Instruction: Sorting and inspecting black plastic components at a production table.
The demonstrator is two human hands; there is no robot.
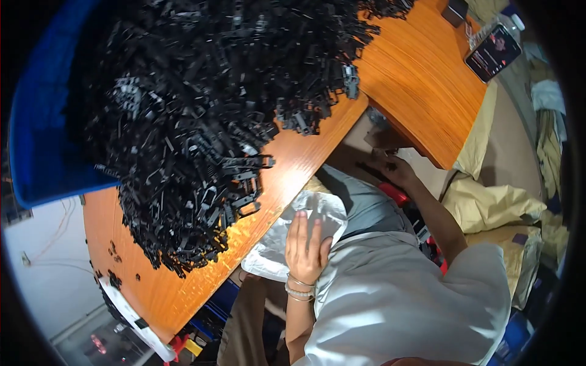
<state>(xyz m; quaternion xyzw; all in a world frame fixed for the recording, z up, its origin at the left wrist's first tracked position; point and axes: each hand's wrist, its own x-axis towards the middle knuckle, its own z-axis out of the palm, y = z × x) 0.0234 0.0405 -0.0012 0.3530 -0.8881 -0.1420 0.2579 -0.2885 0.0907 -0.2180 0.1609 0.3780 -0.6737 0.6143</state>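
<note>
My left hand (307, 246) lies flat with fingers stretched out on a crinkled, silvery plastic bag (268, 259). The bag rests across my lap, against the table's near edge. Farther to the right, my right hand (398, 171) is low beside the corner of the orange wooden table, its fingers curled together. Something small and dark shows near those fingertips, too shadowed to name. A big heap of small black plastic parts (201, 122) covers much of the table (305, 149) in front of me.
A blue bin (46, 140) stands tipped at the left, against the heap. At the far right are a phone (493, 53) leaning on a clear bottle (517, 22) and a small black box (455, 11). Yellowish sacks (488, 204) lie at my right. A few loose black bits (114, 282) are scattered at left.
</note>
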